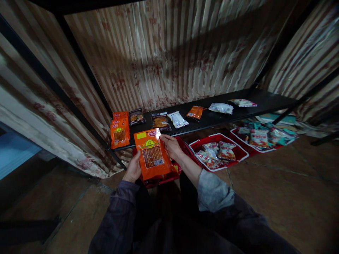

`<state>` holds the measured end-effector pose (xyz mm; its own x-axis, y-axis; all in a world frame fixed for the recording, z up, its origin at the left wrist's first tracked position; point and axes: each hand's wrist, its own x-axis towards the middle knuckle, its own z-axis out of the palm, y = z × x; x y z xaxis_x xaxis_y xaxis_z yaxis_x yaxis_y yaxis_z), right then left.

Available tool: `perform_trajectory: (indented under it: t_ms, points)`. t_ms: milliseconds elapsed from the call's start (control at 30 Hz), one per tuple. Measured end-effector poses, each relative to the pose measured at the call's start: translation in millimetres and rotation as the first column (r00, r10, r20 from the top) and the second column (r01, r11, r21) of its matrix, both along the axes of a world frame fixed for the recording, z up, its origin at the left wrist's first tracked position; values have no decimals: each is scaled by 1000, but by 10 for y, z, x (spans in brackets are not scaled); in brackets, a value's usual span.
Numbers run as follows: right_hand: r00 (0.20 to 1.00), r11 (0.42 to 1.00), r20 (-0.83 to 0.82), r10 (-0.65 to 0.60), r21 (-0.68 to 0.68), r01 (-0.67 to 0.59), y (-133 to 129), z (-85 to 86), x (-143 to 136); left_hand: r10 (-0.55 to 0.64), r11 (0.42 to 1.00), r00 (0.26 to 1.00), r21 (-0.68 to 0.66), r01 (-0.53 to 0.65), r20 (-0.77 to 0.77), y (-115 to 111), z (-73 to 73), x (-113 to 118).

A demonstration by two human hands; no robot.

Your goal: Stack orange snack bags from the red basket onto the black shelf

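Note:
An orange snack pouch (153, 155) with a clear window showing brown sticks is held up between my two hands. My left hand (134, 168) grips its lower left edge. At its upper right edge, my right hand (171, 145) pinches the pouch. Behind and left of it, similar orange pouches (119, 135) lie overlapping at the left end of the black shelf (206, 123). Beside them on the shelf are a dark packet (137, 116), a brown-windowed packet (161, 121) and a white packet (178, 120). Partly hidden under the held pouch and my hands is a red basket (189, 150).
Farther right on the shelf lie an orange packet (195, 112), a silvery packet (221, 108) and a white-red packet (243, 102). Two red baskets of packets (241, 152) (234, 131) stand on the floor. Dark metal posts (79, 63) and a striped curtain (159, 53) surround the shelf.

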<state>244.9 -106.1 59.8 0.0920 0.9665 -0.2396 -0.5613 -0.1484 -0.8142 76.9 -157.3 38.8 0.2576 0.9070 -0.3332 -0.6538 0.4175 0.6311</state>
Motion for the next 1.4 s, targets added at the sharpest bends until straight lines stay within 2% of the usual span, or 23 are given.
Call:
perform_trajectory:
  t_ms: [233, 433, 567, 767, 1000, 1200, 1400]
  points:
    - [993, 993, 35, 116, -19, -115, -85, -74, 61, 37, 999, 999, 6, -37, 3, 62, -23, -29]
    - [998, 994, 18, 62, -88, -60, -91, -21, 18, 28, 1000, 1000, 7, -28, 5, 64, -111, -53]
    - [999, 994, 12, 38, -100, -37, -62, -13, -19, 44, 995, 999, 87, -42, -24, 21, -171, -104]
    - [1000, 997, 31, 5, -82, -2, 8, -64, -40, -44, 986, 995, 158, 58, -94, -81, -167, -150]
    - [999, 998, 44, 21, -60, -18, 53, -120, -38, -29, 978, 991, 202, 54, -128, -94, -189, -157]
    - [993, 994, 60, 105, -49, -103, 33, -236, 32, 0, 976, 991, 216, 28, -131, -40, -224, -185]
    - [970, 972, 67, 233, -15, -233, -147, -370, 49, 56, 976, 994, 216, -34, -97, 45, -243, -225]
